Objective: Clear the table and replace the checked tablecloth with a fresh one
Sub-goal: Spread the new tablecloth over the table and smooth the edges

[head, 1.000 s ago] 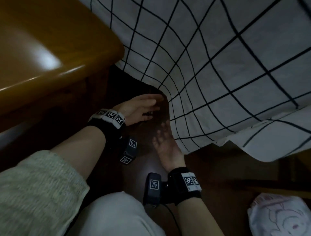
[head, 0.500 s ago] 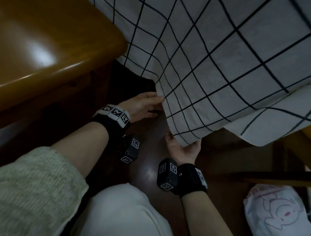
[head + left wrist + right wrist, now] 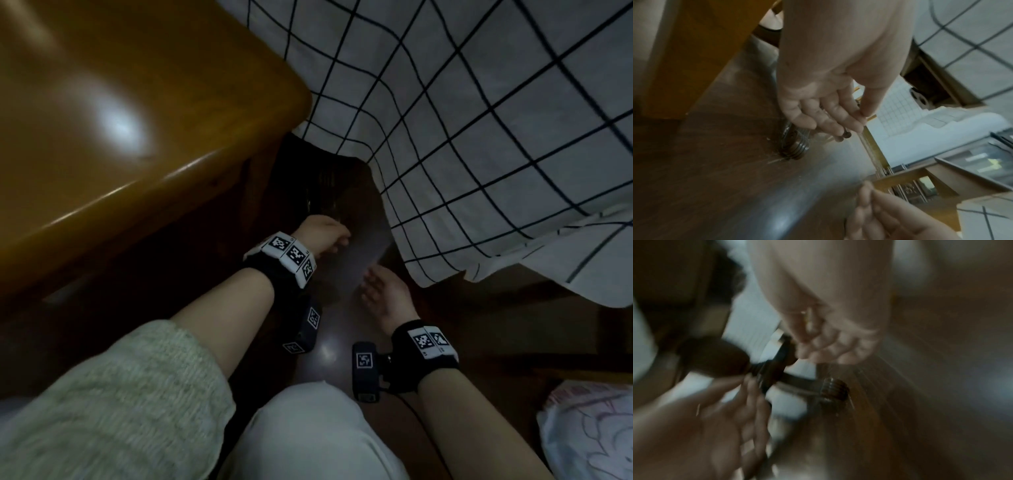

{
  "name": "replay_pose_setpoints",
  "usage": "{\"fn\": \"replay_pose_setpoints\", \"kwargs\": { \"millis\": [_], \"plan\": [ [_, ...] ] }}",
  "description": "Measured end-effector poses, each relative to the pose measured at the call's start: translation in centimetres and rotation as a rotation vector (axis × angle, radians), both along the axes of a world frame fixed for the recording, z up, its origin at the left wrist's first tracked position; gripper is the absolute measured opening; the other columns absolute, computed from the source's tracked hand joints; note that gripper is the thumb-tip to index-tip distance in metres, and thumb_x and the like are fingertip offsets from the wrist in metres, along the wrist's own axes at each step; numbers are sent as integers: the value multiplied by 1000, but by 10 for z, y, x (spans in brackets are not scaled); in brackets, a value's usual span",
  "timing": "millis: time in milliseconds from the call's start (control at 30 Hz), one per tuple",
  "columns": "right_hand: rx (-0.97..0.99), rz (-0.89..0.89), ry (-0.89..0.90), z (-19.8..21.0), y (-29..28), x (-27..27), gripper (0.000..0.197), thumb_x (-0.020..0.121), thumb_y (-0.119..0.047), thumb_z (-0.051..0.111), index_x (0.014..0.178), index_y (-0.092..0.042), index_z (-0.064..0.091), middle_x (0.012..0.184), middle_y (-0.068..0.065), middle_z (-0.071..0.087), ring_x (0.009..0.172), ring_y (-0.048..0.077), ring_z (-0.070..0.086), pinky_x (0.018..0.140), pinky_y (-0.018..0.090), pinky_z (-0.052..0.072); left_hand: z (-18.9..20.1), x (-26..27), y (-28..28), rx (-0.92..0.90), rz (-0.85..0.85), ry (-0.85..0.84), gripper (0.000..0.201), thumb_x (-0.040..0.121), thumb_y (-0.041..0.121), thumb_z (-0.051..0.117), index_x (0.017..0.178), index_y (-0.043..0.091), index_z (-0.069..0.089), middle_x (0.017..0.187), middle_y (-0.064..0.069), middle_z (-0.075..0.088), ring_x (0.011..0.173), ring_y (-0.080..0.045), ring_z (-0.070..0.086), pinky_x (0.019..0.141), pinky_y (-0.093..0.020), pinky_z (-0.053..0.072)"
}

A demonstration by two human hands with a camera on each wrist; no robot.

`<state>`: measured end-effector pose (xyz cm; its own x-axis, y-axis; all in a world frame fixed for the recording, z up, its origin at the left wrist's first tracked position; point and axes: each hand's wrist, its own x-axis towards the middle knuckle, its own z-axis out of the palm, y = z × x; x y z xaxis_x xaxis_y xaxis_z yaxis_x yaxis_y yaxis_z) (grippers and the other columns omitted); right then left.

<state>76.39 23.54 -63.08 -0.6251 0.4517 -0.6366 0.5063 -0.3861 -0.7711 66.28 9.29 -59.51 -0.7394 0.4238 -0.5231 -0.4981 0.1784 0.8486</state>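
The white checked tablecloth [image 3: 479,120] hangs off the upper right, its lower edge loose above the dark floor; neither hand touches it. The bare wooden table [image 3: 120,102] fills the upper left. My left hand [image 3: 323,233] reaches down under the table's corner. In the left wrist view its fingers [image 3: 824,110] point down at a small clear item with a ribbed brown end [image 3: 795,147] on the floor. Thumb and forefinger touch; whether they pinch anything is unclear. My right hand [image 3: 383,294] hovers beside it, fingers relaxed and empty. The right wrist view is blurred.
A table leg [image 3: 684,56] stands just left of the ribbed item. A white printed bag [image 3: 589,431] lies on the floor at the lower right. My knee [image 3: 308,428] is at the bottom centre. Dark wooden floor [image 3: 329,342] shows between the hands.
Both hands held the tablecloth's hanging edge half a second ago; now both have let it go. The left hand has dropped toward the floor under the table corner.
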Motion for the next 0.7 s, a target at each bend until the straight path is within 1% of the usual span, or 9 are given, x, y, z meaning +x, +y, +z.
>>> {"fn": "replay_pose_setpoints", "kwargs": {
  "millis": [133, 233, 300, 333, 400, 500, 600, 667, 700],
  "plan": [
    [95, 169, 20, 11, -9, -6, 11, 98, -13, 51, 96, -17, 61, 84, 1, 61, 65, 9, 58, 57, 19, 44, 0, -2, -1, -20, 18, 21, 11, 93, 21, 56, 98, 14, 63, 75, 5, 60, 60, -8, 48, 32, -8, 29],
    [-17, 323, 165, 19, -17, -2, 32, 91, -5, 57, 114, -27, 58, 99, -1, 66, 83, 9, 67, 69, 20, 52, 1, -2, -6, 51, 23, 10, 18, 92, 21, 56, 106, 16, 66, 88, 3, 65, 73, -10, 55, 55, -16, 41],
    [-129, 411, 244, 25, -23, 5, 44, 82, -13, 66, 118, -37, 59, 118, -1, 63, 103, 16, 63, 86, 30, 49, 8, 2, -13, 200, 22, -77, 25, 92, 17, 56, 115, 19, 65, 102, -1, 65, 86, -13, 59, 68, -23, 42],
    [-183, 437, 265, 27, -27, 7, 45, 76, -22, 75, 116, -38, 63, 124, -1, 61, 109, 18, 60, 90, 32, 46, 12, 2, -17, 272, 20, -114, 28, 92, 15, 56, 119, 21, 62, 109, -1, 64, 92, -14, 59, 73, -24, 43],
    [-278, 479, 306, 27, -29, 8, 67, 57, -43, 89, 118, -33, 65, 126, -5, 62, 111, 13, 59, 95, 32, 45, 21, 0, -21, 393, 23, -148, 33, 93, 12, 52, 122, 26, 57, 117, 3, 62, 101, -14, 58, 86, -30, 42],
    [-298, 462, 362, 27, -24, 4, 85, 47, -57, 90, 124, -32, 63, 123, -14, 63, 106, 6, 61, 92, 25, 49, 32, -11, -23, 607, 124, -224, 35, 87, 10, 57, 116, 27, 56, 112, 5, 61, 97, -14, 57, 83, -31, 44],
    [-252, 370, 350, 21, -14, -3, 112, 47, -55, 91, 141, -20, 40, 128, -13, 60, 103, 7, 63, 82, 25, 53, 38, -21, -22, 800, 255, -307, 34, 66, 23, 78, 93, 20, 57, 104, 1, 61, 100, -18, 56, 83, -34, 42],
    [-268, 345, 390, 19, -6, -7, 95, 42, -53, 93, 129, -31, 58, 118, -17, 66, 97, 6, 65, 75, 24, 55, 40, -24, -18, 856, 335, -336, 63, 52, 35, 89, 103, 18, 57, 117, -1, 59, 107, -20, 54, 84, -35, 44],
    [-271, 357, 432, 21, -4, -7, 79, 40, -51, 93, 114, -38, 69, 112, -20, 68, 93, 4, 66, 73, 23, 55, 42, -27, -16, 876, 395, -340, 71, 59, 40, 86, 118, 19, 55, 131, -2, 53, 112, -20, 52, 83, -35, 45]
  ]
}}
